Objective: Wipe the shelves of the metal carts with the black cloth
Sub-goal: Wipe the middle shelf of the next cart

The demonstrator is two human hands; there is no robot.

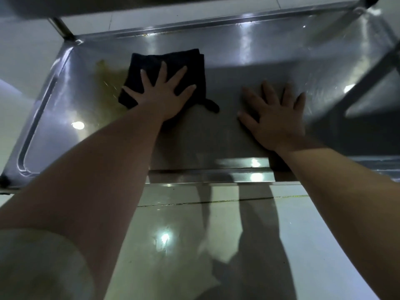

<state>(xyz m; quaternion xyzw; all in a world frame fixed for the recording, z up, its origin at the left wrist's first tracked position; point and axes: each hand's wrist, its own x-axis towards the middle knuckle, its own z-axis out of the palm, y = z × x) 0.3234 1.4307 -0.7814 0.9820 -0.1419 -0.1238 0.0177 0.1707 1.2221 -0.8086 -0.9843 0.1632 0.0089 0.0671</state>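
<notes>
**Flat palm on the cloth, beside the stain**

At the left we see a yellowish smear (106, 83) on the shiny steel shelf (238, 61). Just beside it, our left hand (161, 94) presses the soft, folded black cloth (151, 61) with fingers spread flat, likely for even pressure. Our right hand (275, 113) lies open on bare metal, gripping nothing, probably bracing.

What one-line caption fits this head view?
Left hand presses a folded black cloth flat on a metal cart shelf beside a yellowish smear; right hand rests open on the shelf.
</notes>
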